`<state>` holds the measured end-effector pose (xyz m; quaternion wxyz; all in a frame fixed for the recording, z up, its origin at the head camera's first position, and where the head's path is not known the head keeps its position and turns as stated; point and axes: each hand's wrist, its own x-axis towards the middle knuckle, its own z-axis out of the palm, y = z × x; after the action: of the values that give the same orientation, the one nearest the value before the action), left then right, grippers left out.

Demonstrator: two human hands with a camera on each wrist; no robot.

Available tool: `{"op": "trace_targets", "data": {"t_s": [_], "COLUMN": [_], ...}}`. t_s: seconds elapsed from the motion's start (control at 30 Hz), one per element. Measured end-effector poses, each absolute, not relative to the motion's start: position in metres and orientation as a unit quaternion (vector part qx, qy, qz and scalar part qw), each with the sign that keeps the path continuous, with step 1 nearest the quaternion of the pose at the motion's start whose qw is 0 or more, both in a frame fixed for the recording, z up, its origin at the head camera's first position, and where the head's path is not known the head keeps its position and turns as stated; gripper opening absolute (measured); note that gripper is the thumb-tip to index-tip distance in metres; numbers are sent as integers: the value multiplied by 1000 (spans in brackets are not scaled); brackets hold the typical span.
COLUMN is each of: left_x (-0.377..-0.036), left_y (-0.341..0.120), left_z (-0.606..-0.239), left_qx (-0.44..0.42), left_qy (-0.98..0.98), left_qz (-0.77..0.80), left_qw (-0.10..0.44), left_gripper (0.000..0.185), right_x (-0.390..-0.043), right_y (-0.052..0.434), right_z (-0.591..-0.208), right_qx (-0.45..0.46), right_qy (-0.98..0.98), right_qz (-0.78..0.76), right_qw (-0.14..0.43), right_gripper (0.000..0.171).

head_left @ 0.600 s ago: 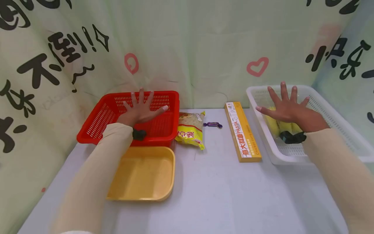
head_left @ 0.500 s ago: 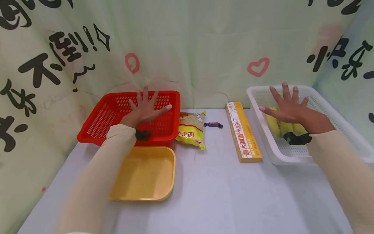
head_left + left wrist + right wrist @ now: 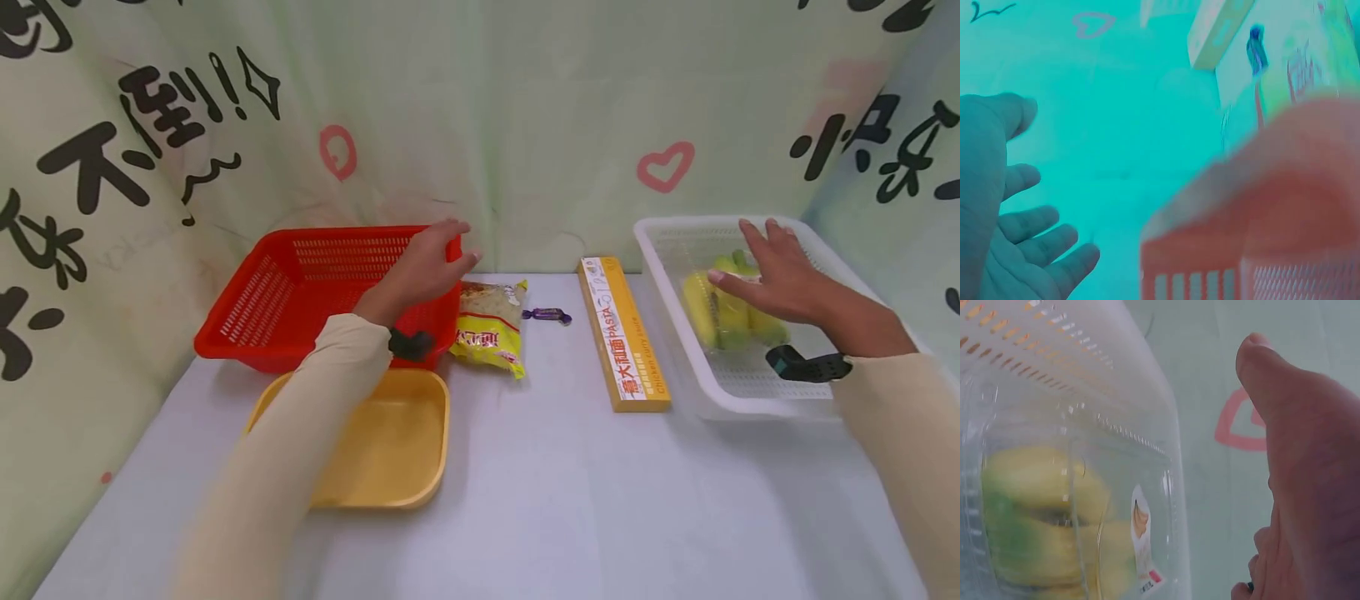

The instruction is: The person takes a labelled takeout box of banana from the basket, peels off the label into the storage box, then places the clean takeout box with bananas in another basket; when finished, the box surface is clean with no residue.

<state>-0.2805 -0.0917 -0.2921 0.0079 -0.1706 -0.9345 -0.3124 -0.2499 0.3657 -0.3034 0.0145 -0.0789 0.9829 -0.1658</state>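
My left hand [image 3: 429,260] hovers over the right rim of the red basket [image 3: 300,292], fingers loosely bent and holding nothing. The left wrist view shows its bare palm [image 3: 1016,250] beside the blurred red basket [image 3: 1260,219]. My right hand [image 3: 776,268] floats flat, fingers together, over the bananas [image 3: 723,312] lying in the white basket [image 3: 675,333]. In the right wrist view the thumb [image 3: 1294,425] is beside the bananas [image 3: 1041,519], which sit inside a clear plastic box. I cannot tell whether the hand touches the box.
A yellow tray [image 3: 390,450] lies in front of the red basket. A yellow snack packet [image 3: 487,333], a small purple candy [image 3: 547,316] and a long yellow pasta box [image 3: 622,333] lie between the baskets. Printed cloth walls close in the back and sides.
My left hand has moved right from over the red basket's inside to its right rim, its spread fingers now relaxed. My right hand has drawn its fingers together and shifted slightly right over the bananas.
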Motion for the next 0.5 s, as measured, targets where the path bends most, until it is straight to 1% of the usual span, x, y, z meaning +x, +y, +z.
{"op": "trace_targets", "data": {"t_s": [0.13, 0.23, 0.33, 0.5], "left_x": [-279, -278, -276, -266], "left_y": [-69, -52, -34, -8], "left_z": [-293, -297, -302, -314], "left_qx": [-173, -171, -167, -138], "left_qy": [-920, -910, -904, -897], "left_qz": [-352, -378, -393, -415], "left_qw": [0, -10, -30, -66], "left_gripper": [55, 55, 58, 65], "right_x": [-249, -249, -248, -239], "right_y": [381, 388, 393, 400], "right_z": [-306, -309, -312, -312], "right_qx": [-87, -94, -92, -65], "right_qy": [978, 972, 967, 961], "right_qz": [-187, -213, -237, -268], "right_qw": [-9, -19, -14, 18], "right_gripper": [93, 89, 87, 86]}}
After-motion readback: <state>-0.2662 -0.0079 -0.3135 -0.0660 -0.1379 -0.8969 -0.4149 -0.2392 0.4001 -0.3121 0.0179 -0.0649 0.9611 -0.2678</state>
